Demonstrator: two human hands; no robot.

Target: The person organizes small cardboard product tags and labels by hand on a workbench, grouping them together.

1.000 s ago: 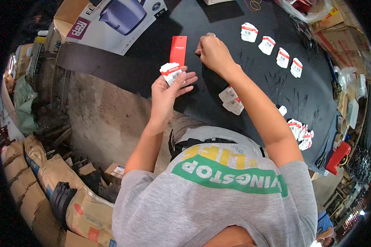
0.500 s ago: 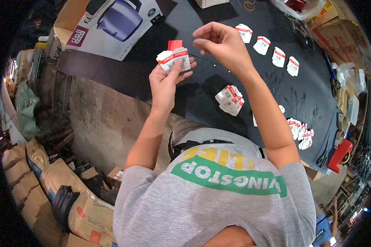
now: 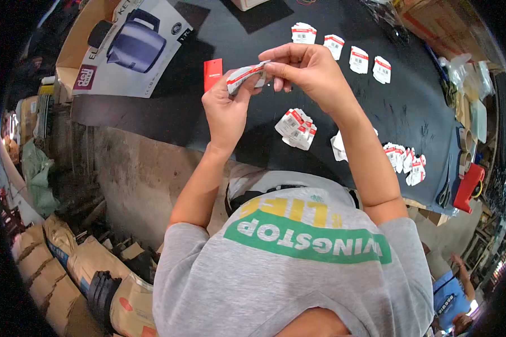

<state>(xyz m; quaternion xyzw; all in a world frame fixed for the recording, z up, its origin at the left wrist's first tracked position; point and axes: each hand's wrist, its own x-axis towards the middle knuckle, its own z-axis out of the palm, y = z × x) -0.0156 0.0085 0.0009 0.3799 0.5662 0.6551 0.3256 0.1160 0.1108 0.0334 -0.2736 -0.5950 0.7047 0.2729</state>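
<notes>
Bunched in my left hand (image 3: 225, 109) is a stack of white-and-red cards (image 3: 243, 77), bent and tilted above the black table (image 3: 168, 121). The thumb and fingertips of my right hand (image 3: 312, 73) pinch the stack's right edge. Just left of the stack, a red card (image 3: 213, 74) shows behind my left hand. A loose pile of cards (image 3: 296, 128) lies on the table below my right hand. Beyond that hand, several small card stacks (image 3: 359, 59) form a slanting row. More cards (image 3: 339, 147) are partly hidden by my right forearm.
A kettle box (image 3: 135, 48) stands at the table's left end. Spread cards (image 3: 415, 168) lie near the right front edge, by scissors (image 3: 445, 191) and a red tape dispenser (image 3: 469, 188). Another person (image 3: 451, 297) is at the lower right.
My right hand has come down and left onto the cards, which are now bent and tilted. The view has shifted, so table items appear displaced.
</notes>
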